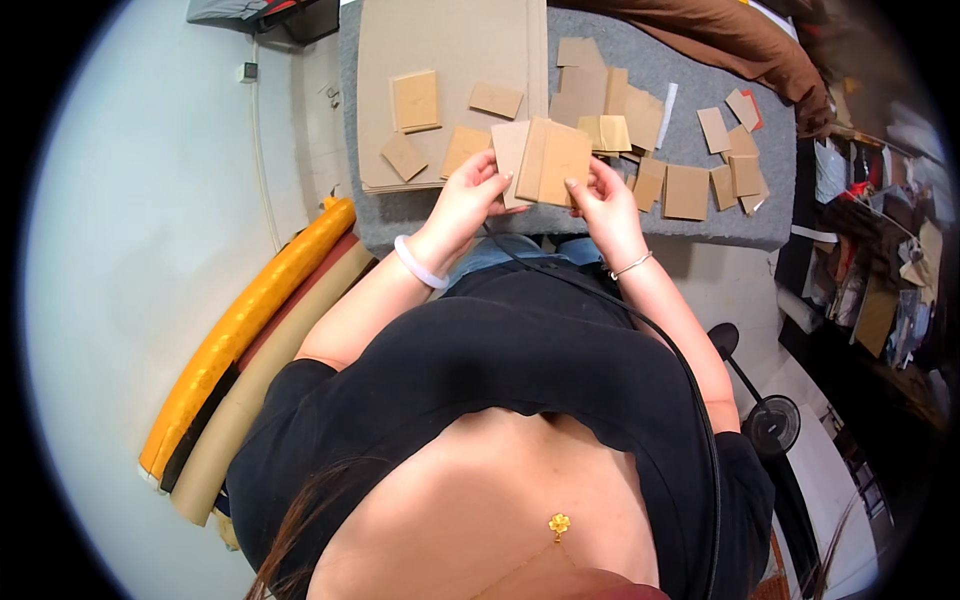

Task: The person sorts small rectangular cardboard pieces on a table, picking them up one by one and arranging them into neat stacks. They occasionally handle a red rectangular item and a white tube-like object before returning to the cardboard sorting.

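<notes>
My left hand pinches a greyish-brown cardboard rectangle between thumb and fingers. In my right hand are overlapping tan cardboard pieces, with the thumb on their front face. The two sets overlap in the middle, above the table's near edge, and hide how many pieces there are. Beyond my left hand, a partly covered tan piece, a small rectangle, a tilted square and a small stack lie on a large cardboard sheet.
Several cardboard offcuts, a gold-coloured piece and a white strip lie on the grey felt-like tabletop. More cardboard squares lie at the right. Brown cloth drapes the far edge. Fabric rolls lean at the left.
</notes>
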The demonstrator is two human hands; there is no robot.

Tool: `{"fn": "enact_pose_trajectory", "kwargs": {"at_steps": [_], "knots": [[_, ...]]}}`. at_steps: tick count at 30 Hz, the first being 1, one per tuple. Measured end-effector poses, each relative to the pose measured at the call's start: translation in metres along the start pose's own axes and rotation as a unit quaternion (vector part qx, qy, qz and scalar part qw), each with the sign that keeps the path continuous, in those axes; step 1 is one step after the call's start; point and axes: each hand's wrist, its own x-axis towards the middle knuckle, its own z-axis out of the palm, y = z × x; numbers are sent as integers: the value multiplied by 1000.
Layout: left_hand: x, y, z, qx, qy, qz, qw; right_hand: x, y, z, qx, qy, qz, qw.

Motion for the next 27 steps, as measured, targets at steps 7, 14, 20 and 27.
{"fn": "enact_pose_trajectory", "kwargs": {"at_steps": [7, 14, 20, 27], "knots": [[-3, -28, -2, 21, 6, 26, 999, -14, -22, 19, -318, -99, -100, 938], [-7, -21, -34, 37, 194, 58, 979, 114, 18, -33, -372, 37, -187, 908], [-19, -11, -50, 15, 240, 37, 970, 207, 104, -17, -658, 14, -281, 698], [-22, -18, -41, -24, 251, 26, 967, 217, 113, -21, -698, -74, -272, 659]]}}
